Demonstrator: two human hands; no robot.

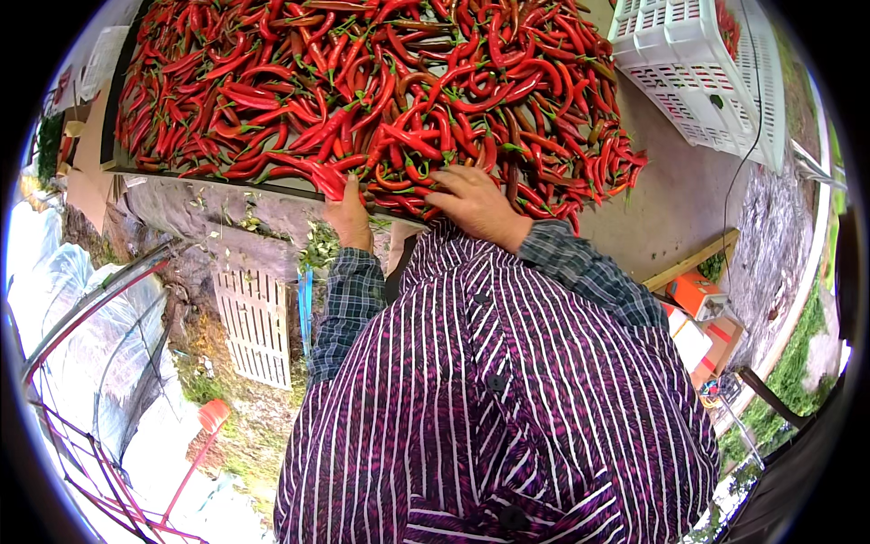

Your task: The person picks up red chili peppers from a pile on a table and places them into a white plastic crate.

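A thick layer of red chili peppers (380, 88) covers the table in front of me, most with green stems and some brownish-red. At the near edge my left hand (351, 221) grips a small bunch of red chili peppers (326, 178), its thumb pressed over them. Just to the right, my right hand (476, 207) lies low over the peppers by the same edge. Its fingers are bent and touch the layer; whether they hold a pepper is hidden.
A white slatted plastic crate (686, 95) with red peppers inside stands at the right on the tabletop (652, 197). A thin black cable (758, 102) hangs across it. Below are a wooden beam (693, 262), an orange box (697, 294) and, at left, a slatted plastic panel (255, 326).
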